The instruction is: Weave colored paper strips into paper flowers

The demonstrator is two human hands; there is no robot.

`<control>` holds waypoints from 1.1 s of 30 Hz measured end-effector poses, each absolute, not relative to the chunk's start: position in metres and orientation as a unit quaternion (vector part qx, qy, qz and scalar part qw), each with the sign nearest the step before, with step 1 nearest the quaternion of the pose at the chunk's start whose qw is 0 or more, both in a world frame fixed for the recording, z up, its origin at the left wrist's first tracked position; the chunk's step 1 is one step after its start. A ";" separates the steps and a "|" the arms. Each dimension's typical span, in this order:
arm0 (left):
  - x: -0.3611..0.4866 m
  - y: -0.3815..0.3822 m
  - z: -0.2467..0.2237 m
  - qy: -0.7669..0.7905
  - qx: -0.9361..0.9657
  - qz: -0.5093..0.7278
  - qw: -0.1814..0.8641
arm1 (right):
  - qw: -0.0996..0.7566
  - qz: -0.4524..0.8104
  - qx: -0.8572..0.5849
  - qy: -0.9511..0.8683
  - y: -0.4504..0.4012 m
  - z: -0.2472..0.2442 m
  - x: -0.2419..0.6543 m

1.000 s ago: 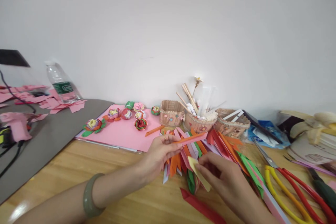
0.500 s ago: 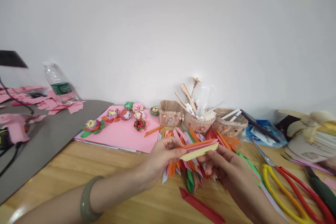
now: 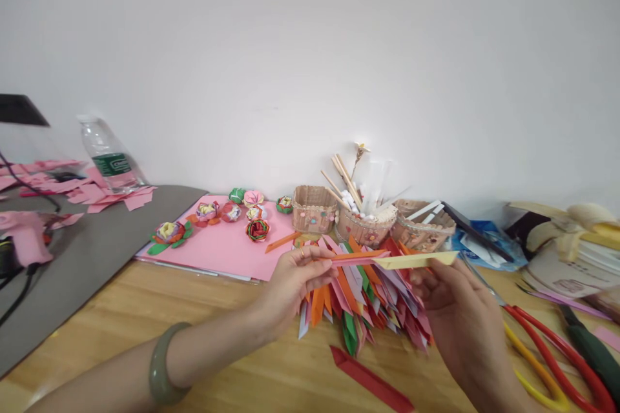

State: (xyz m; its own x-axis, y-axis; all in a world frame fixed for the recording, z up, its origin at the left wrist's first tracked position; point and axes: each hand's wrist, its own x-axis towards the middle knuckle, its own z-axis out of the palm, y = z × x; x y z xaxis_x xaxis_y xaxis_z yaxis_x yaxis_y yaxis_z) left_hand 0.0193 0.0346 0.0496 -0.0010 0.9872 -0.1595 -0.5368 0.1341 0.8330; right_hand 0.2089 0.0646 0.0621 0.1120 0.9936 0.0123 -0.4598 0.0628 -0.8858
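My left hand [image 3: 295, 287] pinches the left end of orange and pink folded paper strips [image 3: 356, 258]. Between the fingers of my right hand [image 3: 458, 310] is the right part of a pale yellow folded strip [image 3: 411, 261], whose left tip meets the right end of the pink strip. Both strips are held above a pile of many-coloured folded paper strips [image 3: 368, 310] on the wooden table. A red folded strip [image 3: 371, 379] lies alone in front of the pile.
Paper flowers [image 3: 258, 230] sit on a pink sheet [image 3: 217, 251] at the left. Decorated baskets [image 3: 314, 210] stand behind the pile. Scissors [image 3: 557, 348] lie at the right. A bottle [image 3: 113, 161] and a pink glue gun [image 3: 31, 235] are far left.
My right hand has moved right with the yellow strip, which now overlaps the orange and pink strips only near its left tip. More of the pile shows. My left hand has barely moved.
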 end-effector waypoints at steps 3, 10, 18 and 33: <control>0.019 0.036 0.049 0.381 0.284 0.593 0.650 | 0.681 0.536 -0.380 -0.325 0.071 0.064 0.213; 0.020 0.035 0.053 0.430 0.364 0.529 0.635 | 0.689 0.508 -0.383 -0.346 0.072 0.065 0.215; 0.026 0.030 0.042 0.472 0.505 0.398 0.602 | 0.638 0.518 -0.390 -0.415 0.071 0.065 0.215; 0.026 0.028 0.054 0.437 0.452 0.379 0.679 | 0.365 0.536 -0.424 -0.633 0.044 0.056 0.191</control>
